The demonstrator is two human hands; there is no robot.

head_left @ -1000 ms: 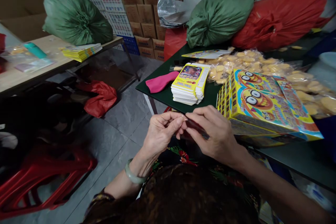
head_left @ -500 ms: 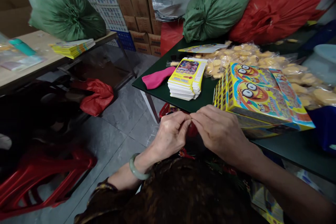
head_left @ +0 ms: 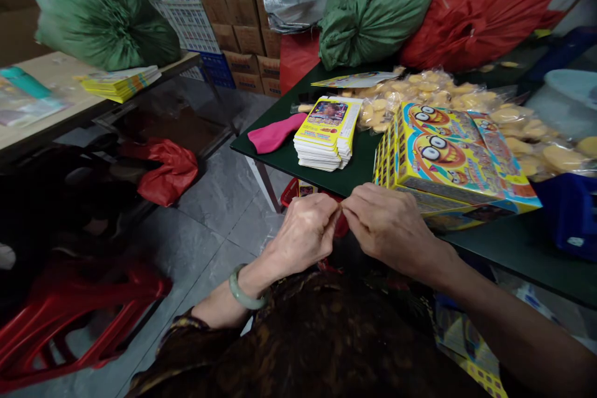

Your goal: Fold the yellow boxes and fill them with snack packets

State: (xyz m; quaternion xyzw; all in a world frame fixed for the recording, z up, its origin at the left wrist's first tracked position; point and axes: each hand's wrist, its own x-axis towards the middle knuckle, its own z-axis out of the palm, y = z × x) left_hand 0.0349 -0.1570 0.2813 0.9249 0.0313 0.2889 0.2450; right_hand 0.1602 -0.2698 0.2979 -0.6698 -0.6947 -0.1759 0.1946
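My left hand (head_left: 305,228), with a pale green bangle (head_left: 242,291) on its wrist, is closed in a pinch before my body. My right hand (head_left: 389,227) pinches too, its fingertips meeting those of the left. What lies between the fingertips, if anything, is too small or hidden to make out. Just beyond them, on the dark green table (head_left: 359,179), stand a stack of yellow-and-white printed cards (head_left: 324,130) and yellow cartoon-faced boxes (head_left: 452,155). A pink cloth item (head_left: 275,135) lies left of the stack.
Clear packets of yellow round pieces (head_left: 429,90) are heaped behind the boxes. A green sack (head_left: 382,6) and a red sack (head_left: 480,12) rest at the back. A blue bin (head_left: 571,217) is at right. A red stool (head_left: 84,317) stands lower left, near a wooden table (head_left: 28,118).
Both hands keep their fingertips together, with slight shifts in the fingers. The view has turned a little, so the tables and sacks appear slightly further left and higher.
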